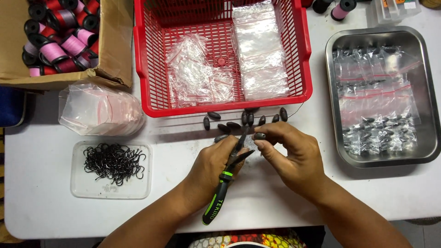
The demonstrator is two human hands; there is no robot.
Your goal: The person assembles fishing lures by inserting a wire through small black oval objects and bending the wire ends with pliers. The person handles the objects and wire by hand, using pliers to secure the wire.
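Observation:
My left hand [212, 169] grips black pliers with green-trimmed handles [222, 188], jaws pointing up toward the other hand. My right hand [291, 154] pinches a small dark oval sinker [260, 136] between thumb and forefinger, right beside the plier jaws. Several more dark oval sinkers [243, 120] lie loose on the white table just in front of the red basket [220, 109]. A thin line seems to run between the hands, too faint to be sure.
The red basket holds clear plastic bags [259, 50]. A steel tray [337, 87] at right holds bagged sinkers. A clear lid with black hooks [113, 163] and a pile of bags [98, 110] lie left. A cardboard box of thread spools [62, 39] sits far left.

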